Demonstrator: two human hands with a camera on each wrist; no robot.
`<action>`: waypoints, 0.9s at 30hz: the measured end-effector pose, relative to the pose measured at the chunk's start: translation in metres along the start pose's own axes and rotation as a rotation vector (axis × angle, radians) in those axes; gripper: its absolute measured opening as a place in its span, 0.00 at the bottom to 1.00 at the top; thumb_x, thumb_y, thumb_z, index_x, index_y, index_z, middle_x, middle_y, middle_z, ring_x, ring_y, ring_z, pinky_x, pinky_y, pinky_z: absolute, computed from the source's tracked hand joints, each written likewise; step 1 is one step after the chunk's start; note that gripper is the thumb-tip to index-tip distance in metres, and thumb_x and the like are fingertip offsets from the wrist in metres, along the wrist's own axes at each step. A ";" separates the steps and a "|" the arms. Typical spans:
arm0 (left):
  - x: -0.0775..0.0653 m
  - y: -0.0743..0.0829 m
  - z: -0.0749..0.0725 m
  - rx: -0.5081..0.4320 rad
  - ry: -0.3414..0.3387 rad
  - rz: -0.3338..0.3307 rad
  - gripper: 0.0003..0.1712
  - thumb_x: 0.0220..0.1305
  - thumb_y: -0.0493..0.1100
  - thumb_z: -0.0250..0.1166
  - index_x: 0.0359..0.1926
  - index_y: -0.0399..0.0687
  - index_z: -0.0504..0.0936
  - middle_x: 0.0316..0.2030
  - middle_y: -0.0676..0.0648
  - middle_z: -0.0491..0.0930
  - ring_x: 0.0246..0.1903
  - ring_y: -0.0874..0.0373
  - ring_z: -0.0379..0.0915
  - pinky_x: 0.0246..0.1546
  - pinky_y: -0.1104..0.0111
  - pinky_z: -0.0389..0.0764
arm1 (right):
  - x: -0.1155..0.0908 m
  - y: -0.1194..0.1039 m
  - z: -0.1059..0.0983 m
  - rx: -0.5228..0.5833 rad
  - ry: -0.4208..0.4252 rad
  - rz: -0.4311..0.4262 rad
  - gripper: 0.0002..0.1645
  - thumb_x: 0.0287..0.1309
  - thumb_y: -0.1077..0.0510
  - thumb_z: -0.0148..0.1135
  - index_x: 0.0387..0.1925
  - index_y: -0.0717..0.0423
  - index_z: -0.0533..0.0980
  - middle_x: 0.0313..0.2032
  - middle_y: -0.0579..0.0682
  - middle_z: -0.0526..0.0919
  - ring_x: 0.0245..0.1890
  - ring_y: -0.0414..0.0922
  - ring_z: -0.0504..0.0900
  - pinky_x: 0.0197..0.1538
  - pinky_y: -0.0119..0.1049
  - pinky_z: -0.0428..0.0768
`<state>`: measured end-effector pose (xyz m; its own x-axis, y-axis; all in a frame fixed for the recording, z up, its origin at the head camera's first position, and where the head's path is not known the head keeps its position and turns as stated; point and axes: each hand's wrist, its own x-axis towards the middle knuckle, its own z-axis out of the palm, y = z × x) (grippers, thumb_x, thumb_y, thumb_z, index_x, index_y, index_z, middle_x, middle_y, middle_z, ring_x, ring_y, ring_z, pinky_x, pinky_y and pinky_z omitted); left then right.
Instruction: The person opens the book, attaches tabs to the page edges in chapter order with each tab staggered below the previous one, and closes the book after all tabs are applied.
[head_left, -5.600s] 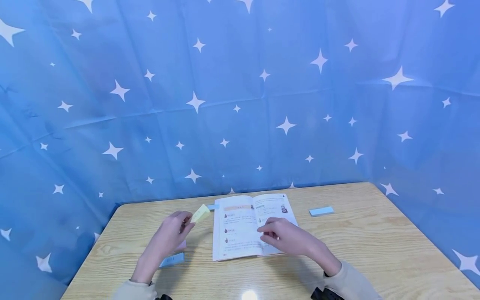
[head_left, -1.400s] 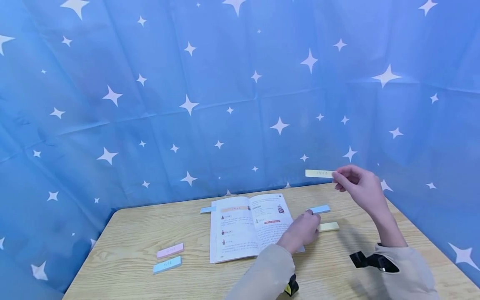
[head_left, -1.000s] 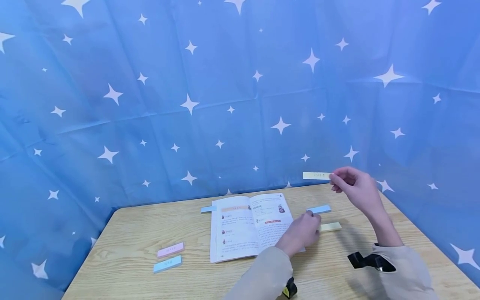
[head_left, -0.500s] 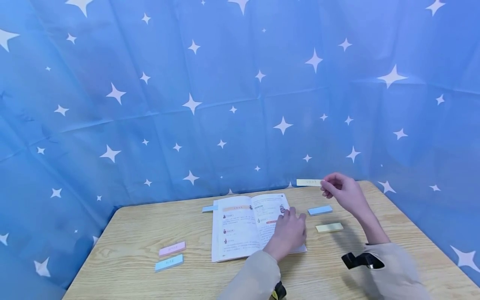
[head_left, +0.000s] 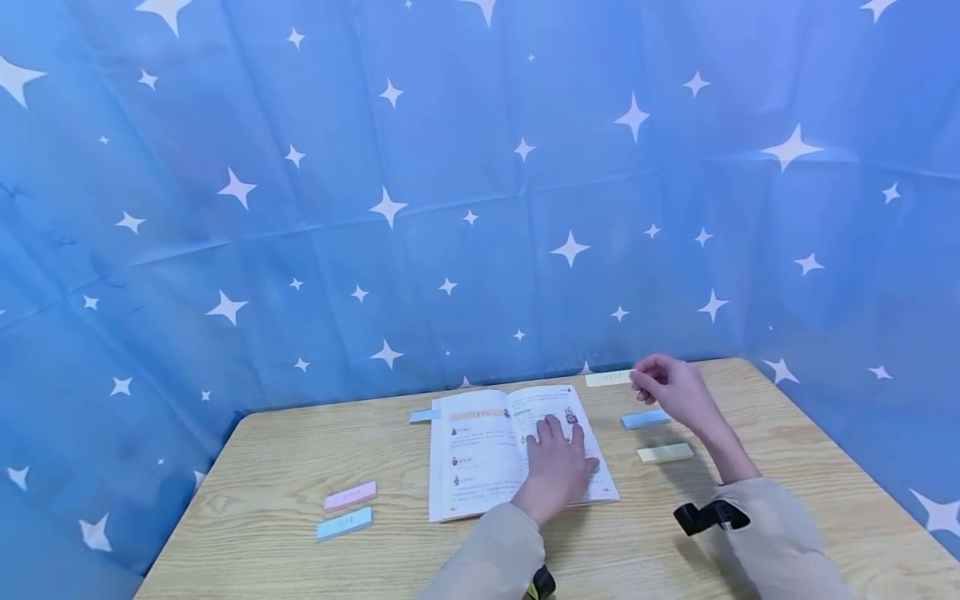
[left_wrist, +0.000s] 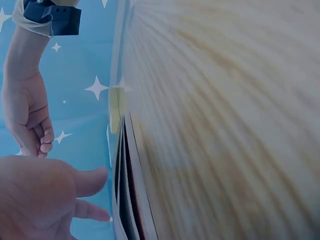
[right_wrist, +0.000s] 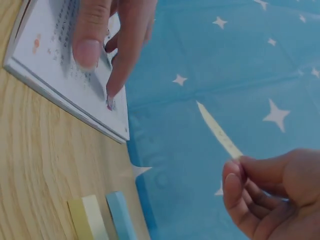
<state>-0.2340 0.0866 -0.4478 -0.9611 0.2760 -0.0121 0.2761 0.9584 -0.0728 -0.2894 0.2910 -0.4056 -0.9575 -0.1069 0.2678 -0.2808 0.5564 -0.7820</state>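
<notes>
The left hand (head_left: 555, 468), grip released, now spreads over the open, white-paged paper book (head_left: 476, 471), while the right hand (head_left: 678, 396), lower now, pinches a thin pale-yellow paper strip (head_left: 609, 378) at the book's two o'clock, seemingly bringing both within working reach.

We can read no word or number with certainty. Lines of small dark print, in Chinese-style characters, fill both pages of the open white paper book (head_left: 504, 468); we find an orange rectangular heading band (head_left: 477, 414) across the top of its left page, its characters too small to read. We also note handwritten characters, equally illegible, on the narrow pale yellow paper strip (head_left: 608, 378), the pink rectangular paper pad (head_left: 351, 497) and the light blue rectangular paper pad (head_left: 344, 524) near it.
</notes>
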 end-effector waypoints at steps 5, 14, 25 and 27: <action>0.001 -0.004 0.004 -0.018 -0.046 0.007 0.37 0.72 0.69 0.52 0.74 0.58 0.67 0.68 0.38 0.64 0.69 0.47 0.59 0.63 0.56 0.70 | 0.006 0.004 0.011 0.027 -0.076 0.084 0.12 0.73 0.62 0.56 0.45 0.72 0.75 0.30 0.54 0.82 0.30 0.50 0.83 0.35 0.42 0.85; 0.006 -0.011 0.008 -0.008 -0.069 0.086 0.39 0.72 0.70 0.51 0.76 0.59 0.62 0.68 0.43 0.63 0.68 0.50 0.58 0.65 0.61 0.67 | 0.014 0.015 0.026 0.042 -0.169 0.211 0.12 0.73 0.64 0.54 0.45 0.74 0.74 0.33 0.63 0.82 0.31 0.51 0.82 0.37 0.43 0.84; 0.015 -0.019 0.008 -0.016 -0.084 0.075 0.40 0.71 0.71 0.49 0.77 0.63 0.60 0.70 0.45 0.59 0.68 0.50 0.56 0.67 0.61 0.63 | 0.017 0.026 0.030 0.028 -0.243 0.261 0.12 0.71 0.66 0.55 0.43 0.77 0.76 0.30 0.61 0.83 0.27 0.44 0.83 0.32 0.37 0.83; 0.017 -0.021 0.008 -0.020 -0.087 0.073 0.40 0.71 0.71 0.49 0.78 0.63 0.60 0.71 0.45 0.59 0.68 0.50 0.56 0.68 0.61 0.62 | 0.019 0.027 0.031 0.028 -0.258 0.263 0.13 0.71 0.66 0.55 0.44 0.77 0.76 0.31 0.60 0.84 0.28 0.44 0.83 0.33 0.38 0.84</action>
<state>-0.2557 0.0708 -0.4549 -0.9351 0.3390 -0.1033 0.3451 0.9373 -0.0482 -0.3167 0.2783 -0.4391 -0.9813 -0.1695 -0.0917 -0.0216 0.5697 -0.8216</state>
